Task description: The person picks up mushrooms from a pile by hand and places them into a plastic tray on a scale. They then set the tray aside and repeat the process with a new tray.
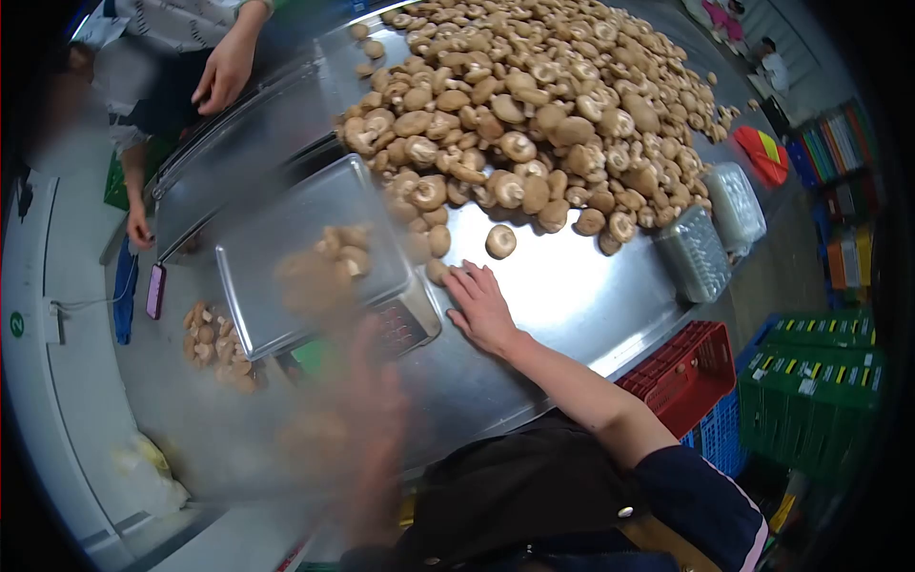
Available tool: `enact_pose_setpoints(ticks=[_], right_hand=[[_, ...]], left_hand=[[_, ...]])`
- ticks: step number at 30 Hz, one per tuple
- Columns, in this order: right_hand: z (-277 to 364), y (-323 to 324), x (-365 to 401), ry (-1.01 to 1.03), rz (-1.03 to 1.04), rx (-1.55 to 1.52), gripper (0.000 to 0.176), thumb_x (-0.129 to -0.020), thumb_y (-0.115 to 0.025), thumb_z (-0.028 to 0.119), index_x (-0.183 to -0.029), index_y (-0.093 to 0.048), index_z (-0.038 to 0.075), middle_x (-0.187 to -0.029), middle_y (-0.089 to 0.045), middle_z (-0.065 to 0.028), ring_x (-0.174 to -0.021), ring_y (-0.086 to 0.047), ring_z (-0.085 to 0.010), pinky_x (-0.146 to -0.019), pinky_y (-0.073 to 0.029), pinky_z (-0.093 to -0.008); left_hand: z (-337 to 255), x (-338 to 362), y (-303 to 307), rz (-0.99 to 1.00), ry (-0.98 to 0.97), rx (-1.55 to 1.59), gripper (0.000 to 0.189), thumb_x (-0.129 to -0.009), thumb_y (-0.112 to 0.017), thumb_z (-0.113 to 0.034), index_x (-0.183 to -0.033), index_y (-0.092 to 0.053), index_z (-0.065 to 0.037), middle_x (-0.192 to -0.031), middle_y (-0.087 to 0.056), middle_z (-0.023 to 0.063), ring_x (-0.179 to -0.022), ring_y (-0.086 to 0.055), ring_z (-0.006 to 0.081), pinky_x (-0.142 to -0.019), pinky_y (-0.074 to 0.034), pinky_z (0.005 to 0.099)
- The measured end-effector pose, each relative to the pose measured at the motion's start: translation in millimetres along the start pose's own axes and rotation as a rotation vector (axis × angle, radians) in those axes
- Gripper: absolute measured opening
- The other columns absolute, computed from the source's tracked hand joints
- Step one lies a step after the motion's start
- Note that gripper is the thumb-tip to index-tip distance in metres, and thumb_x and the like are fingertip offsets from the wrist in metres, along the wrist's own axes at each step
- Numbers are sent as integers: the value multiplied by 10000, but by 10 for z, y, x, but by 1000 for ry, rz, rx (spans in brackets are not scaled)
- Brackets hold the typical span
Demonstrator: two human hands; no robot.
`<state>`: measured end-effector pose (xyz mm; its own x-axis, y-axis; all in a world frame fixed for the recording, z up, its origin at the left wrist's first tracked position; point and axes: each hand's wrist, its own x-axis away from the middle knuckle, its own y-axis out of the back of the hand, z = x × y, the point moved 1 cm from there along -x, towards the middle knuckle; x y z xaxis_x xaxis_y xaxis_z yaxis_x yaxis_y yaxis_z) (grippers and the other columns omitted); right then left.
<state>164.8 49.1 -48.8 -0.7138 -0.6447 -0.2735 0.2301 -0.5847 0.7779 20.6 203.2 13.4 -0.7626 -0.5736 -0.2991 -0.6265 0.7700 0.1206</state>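
My right hand (483, 305) lies on the steel table with its fingers stretched out and a little apart. Its fingertips meet a small shiitake mushroom (437, 271) beside the scale. My left hand (376, 400) is smeared by motion in front of the scale, so its fingers cannot be read. On the digital scale (419, 322) rests a metal tray (276, 229) with several shiitake mushrooms (353, 259) in it; part of that group is blurred. One single mushroom (500, 241) sits apart on the table above my right hand.
A large heap of shiitake mushrooms (534, 105) covers the far table. Wrapped clear trays (694, 255) stand at its right edge, near a red crate (681, 372) and green crates (810, 400). Loose mushrooms (214, 343) lie left of the scale. Opposite is a co-worker's hand (227, 71).
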Motion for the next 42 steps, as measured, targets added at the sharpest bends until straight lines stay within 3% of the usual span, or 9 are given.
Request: enact_pose_setpoints(ticks=[2, 5, 11, 16, 19, 24, 29, 34, 42], right_hand=[[-237, -46, 0, 53, -30, -16, 450, -817, -648, 79, -1258, -557, 71, -1251, -559, -112, -1223, -492, -327, -1024, -434, -423], [-562, 193, -82, 85, -35, -58, 367, -809, -644, 60, -1173, -593, 66, -1201, -582, -106, -1208, -502, -311, -984, -462, -427], [-956, 875, 119, -5, -40, 58, 436, -827, -676, 106, -1241, -547, 56, -1343, -506, -131, -1319, -420, -320, -1094, -366, -431], [-971, 1233, 416, -160, -62, -126, 412, -842, -664, 97, -1237, -560, 46, -1361, -500, -147, -1331, -412, -346, -1100, -368, -430], [-1105, 1394, 731, -270, -186, -197, 368, -855, -654, 70, -1218, -591, 51, -1350, -513, -167, -1301, -459, -357, -1078, -396, -432], [-1552, 2262, 1146, -218, -410, 287, 504, -840, -690, 89, -1316, -534, 36, -1416, -450, -193, -1339, -417, -365, -1109, -363, -435], [-2092, 3044, 1564, -646, -278, 575, 786, -811, -746, 263, -1432, -357, -20, -1494, -334, -275, -1387, -318, -434, -1155, -257, -485], [-2316, 3297, 1715, -671, -94, 489, 952, -704, -817, 364, -1437, -347, -20, -1461, -383, -266, -1362, -354, -419, -1138, -298, -453], [-2402, 3317, 1765, -632, -189, 520, 1042, -510, -894, 390, -1365, -432, 13, -1291, -528, -201, -1196, -484, -392, -1045, -388, -443]], left_hand=[[-32, 189, -441, 274, 65, -110, 529, -877, -490, -43, -1393, -414, 47, -1417, -454, 201, -1358, -404, 308, -1159, -276, 431], [98, 167, -1002, 283, 177, -78, 586, -887, -542, -49, -1432, -351, 51, -1449, -412, 214, -1377, -371, 333, -1163, -252, 425], [538, -939, -1562, 75, -66, -528, 692, -911, -598, -130, -1475, -244, 57, -1526, -268, 257, -1436, -237, 393, -1179, -198, 431], [1058, -1527, -1886, 120, 115, -1201, 781, -966, -476, -490, -1492, -237, 36, -1564, -199, 270, -1469, -105, 419, -1176, -43, 560], [755, -1159, -2323, 195, 105, -1084, 778, -967, -468, -486, -1483, -244, 51, -1566, -191, 270, -1469, -63, 448, -1179, -20, 553], [450, -385, -2417, 406, -131, -839, 772, -943, -540, -398, -1484, -238, 61, -1573, -168, 265, -1475, -80, 433, -1184, -19, 548], [481, -617, -1740, 268, -120, -673, 763, -933, -570, -356, -1488, -238, 50, -1578, -162, 258, -1467, -70, 449, -1176, -30, 556], [798, -770, -1838, 241, 25, -1008, 836, -906, -590, -423, -1500, -223, 35, -1568, -160, 284, -1458, -77, 471, -1177, -86, 563], [665, -373, -2116, 255, -12, -649, 873, -850, -688, -303, -1497, -217, 45, -1565, -164, 296, -1457, -127, 449, -1184, -86, 535]])
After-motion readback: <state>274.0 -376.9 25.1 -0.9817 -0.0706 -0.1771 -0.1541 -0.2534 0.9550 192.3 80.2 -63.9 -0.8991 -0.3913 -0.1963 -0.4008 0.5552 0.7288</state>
